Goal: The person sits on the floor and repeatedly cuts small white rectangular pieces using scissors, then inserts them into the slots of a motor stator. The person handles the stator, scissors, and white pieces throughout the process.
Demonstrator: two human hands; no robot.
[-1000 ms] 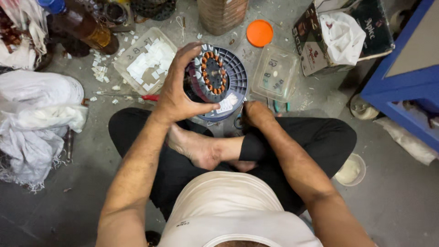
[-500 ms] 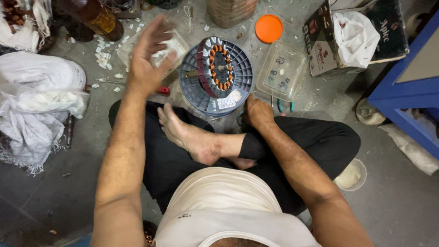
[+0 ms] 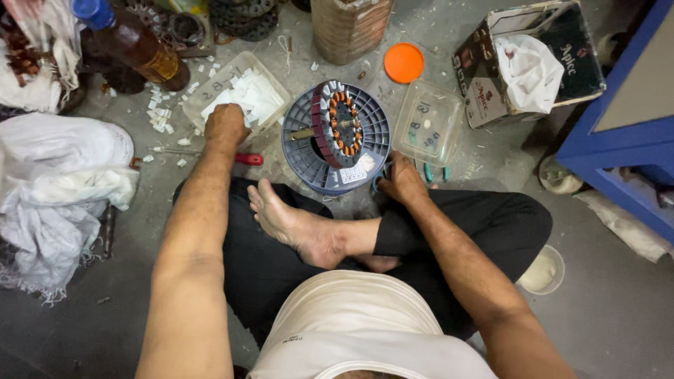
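A second ago the left hand (image 3: 226, 125) gripped the copper-wound motor stator (image 3: 339, 126) standing on edge in the round grey plastic spool (image 3: 335, 138); it has let go and now digs, fingers curled, into the clear plastic tray of white paper slips (image 3: 239, 97), likely fetching one. The right hand (image 3: 401, 180) rests at the spool's rim, grasp unclear. I count two clear trays, the second (image 3: 428, 121) nearly empty, one orange lid (image 3: 404, 62), one red-handled tool (image 3: 242, 159).

Grey concrete floor (image 3: 84, 330) — stained, littered, blue cabinet (image 3: 632, 133) at right
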